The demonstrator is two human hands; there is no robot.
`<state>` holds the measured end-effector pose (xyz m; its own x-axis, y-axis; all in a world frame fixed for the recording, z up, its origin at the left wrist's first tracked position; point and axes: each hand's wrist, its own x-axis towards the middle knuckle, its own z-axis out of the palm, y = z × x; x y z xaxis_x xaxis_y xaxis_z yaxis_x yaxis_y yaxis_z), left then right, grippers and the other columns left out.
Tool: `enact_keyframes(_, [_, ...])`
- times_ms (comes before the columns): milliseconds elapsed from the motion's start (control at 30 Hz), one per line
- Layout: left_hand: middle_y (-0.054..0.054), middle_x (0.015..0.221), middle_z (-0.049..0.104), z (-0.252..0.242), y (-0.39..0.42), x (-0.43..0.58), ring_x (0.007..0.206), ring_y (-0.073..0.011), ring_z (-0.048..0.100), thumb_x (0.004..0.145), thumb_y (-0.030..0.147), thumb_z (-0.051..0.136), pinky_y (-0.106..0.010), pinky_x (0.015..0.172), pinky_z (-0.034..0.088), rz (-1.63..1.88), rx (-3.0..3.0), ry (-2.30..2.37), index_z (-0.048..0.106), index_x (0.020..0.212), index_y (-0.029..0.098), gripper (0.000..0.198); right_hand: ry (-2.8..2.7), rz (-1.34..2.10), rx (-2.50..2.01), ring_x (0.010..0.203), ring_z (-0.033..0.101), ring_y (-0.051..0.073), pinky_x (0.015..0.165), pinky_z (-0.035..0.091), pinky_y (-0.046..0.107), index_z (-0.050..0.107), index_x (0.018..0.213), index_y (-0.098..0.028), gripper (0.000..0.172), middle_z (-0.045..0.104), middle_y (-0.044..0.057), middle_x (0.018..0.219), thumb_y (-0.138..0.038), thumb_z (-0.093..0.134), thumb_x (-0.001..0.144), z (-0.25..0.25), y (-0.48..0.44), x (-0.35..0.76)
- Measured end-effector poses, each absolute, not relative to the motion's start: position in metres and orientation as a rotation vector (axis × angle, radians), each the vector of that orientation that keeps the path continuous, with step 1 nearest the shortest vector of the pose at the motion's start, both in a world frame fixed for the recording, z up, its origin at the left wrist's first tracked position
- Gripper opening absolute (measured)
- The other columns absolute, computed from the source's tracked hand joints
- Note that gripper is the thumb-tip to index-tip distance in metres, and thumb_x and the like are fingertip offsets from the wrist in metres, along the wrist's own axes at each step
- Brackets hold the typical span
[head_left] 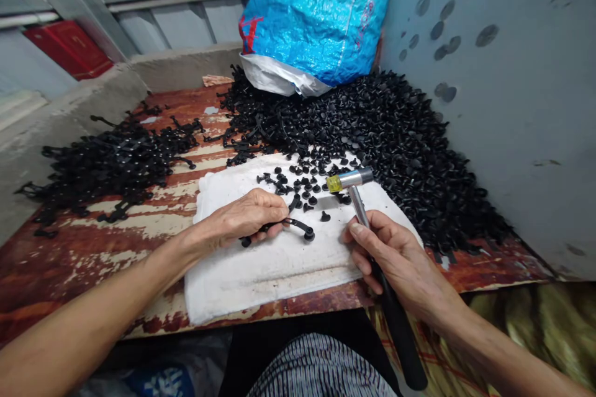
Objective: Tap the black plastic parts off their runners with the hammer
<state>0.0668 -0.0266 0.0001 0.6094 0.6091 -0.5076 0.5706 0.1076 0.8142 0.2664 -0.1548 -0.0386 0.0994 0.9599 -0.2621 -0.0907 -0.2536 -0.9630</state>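
My left hand (254, 216) is closed on a black plastic strap-like part (298, 224) with a round end, over the white cloth (218, 273). A second dark arm of it sticks out above the fingers, and another end shows below the hand. My right hand (393, 248) grips a small mallet (356, 180) by its shaft, just above the black handle. The mallet head has one yellow face and one grey face, and hovers above the cloth. Between the hands, several small black round-headed pegs (313, 200) lie scattered on the cloth.
A large heap of black pegs (410, 155) covers the back and right of the worn red-brown table (84, 248). A blue woven bag (321, 12) leans over it. On the left is a pile of black strap parts (116, 161). A grey panel (512, 105) borders the right side.
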Motion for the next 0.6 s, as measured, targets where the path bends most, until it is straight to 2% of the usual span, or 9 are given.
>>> enact_keyframes(267, [0.004, 0.048, 0.05, -0.001, -0.025, 0.066, 0.037, -0.0054, 0.037, 0.075, 0.035, 0.057, -0.02, 0.038, 0.024, 0.016, 1.542, 1.022, 0.055, 0.064, 0.016, 0.022, -0.949, 1.356, -1.402, 0.031, 0.035, 0.005, 0.032, 0.03, 0.017, 0.05, 0.08, -0.021, 0.04, 0.045, -0.011, 0.046, -0.06, 0.058, 0.084, -0.04, -0.155, 0.267])
enact_keyframes(367, [0.003, 0.048, 0.049, -0.001, -0.023, 0.068, 0.036, -0.0051, 0.036, 0.074, 0.032, 0.059, -0.02, 0.036, 0.023, 0.032, 1.478, 1.033, 0.056, 0.063, 0.016, 0.02, -1.022, 1.328, -1.431, 0.031, 0.033, 0.006, 0.031, 0.028, 0.018, 0.05, 0.082, -0.021, 0.037, 0.044, -0.01, 0.047, -0.057, 0.053, 0.088, -0.04, -0.155, 0.269])
enact_keyframes(433, [0.004, 0.046, 0.048, -0.002, -0.02, 0.068, 0.034, -0.0051, 0.034, 0.073, 0.03, 0.059, -0.02, 0.035, 0.022, 0.023, 1.418, 1.047, 0.057, 0.063, 0.015, 0.018, -1.156, 1.24, -1.471, 0.033, 0.037, 0.008, 0.032, 0.033, 0.02, 0.054, 0.089, -0.02, 0.032, 0.045, -0.008, 0.049, -0.051, 0.049, 0.092, -0.038, -0.155, 0.27])
enact_keyframes(500, [0.003, 0.045, 0.047, -0.002, -0.018, 0.069, 0.033, -0.0053, 0.034, 0.071, 0.028, 0.06, -0.02, 0.034, 0.022, 0.0, 1.374, 1.052, 0.058, 0.062, 0.015, 0.017, -1.36, 1.032, -1.513, 0.046, 0.053, 0.013, 0.042, 0.047, 0.025, 0.059, 0.106, -0.019, 0.026, 0.056, -0.003, 0.059, -0.04, 0.047, 0.095, -0.035, -0.151, 0.272])
enact_keyframes(567, [0.003, 0.044, 0.047, -0.003, -0.017, 0.069, 0.033, -0.0056, 0.033, 0.071, 0.027, 0.06, -0.02, 0.033, 0.021, -0.011, 1.367, 1.043, 0.058, 0.061, 0.015, 0.016, -1.583, 0.732, -1.486, 0.077, 0.067, 0.02, 0.067, 0.058, 0.034, 0.056, 0.126, -0.018, 0.035, 0.069, 0.007, 0.086, -0.027, 0.046, 0.094, -0.029, -0.146, 0.273])
enact_keyframes(600, [0.003, 0.044, 0.047, -0.003, -0.016, 0.069, 0.033, -0.0057, 0.033, 0.07, 0.027, 0.06, -0.02, 0.032, 0.021, -0.013, 1.375, 1.04, 0.058, 0.06, 0.015, 0.016, -1.677, 0.586, -1.444, 0.093, 0.067, 0.022, 0.08, 0.057, 0.038, 0.053, 0.133, -0.017, 0.041, 0.07, 0.01, 0.102, -0.022, 0.045, 0.093, -0.025, -0.144, 0.273])
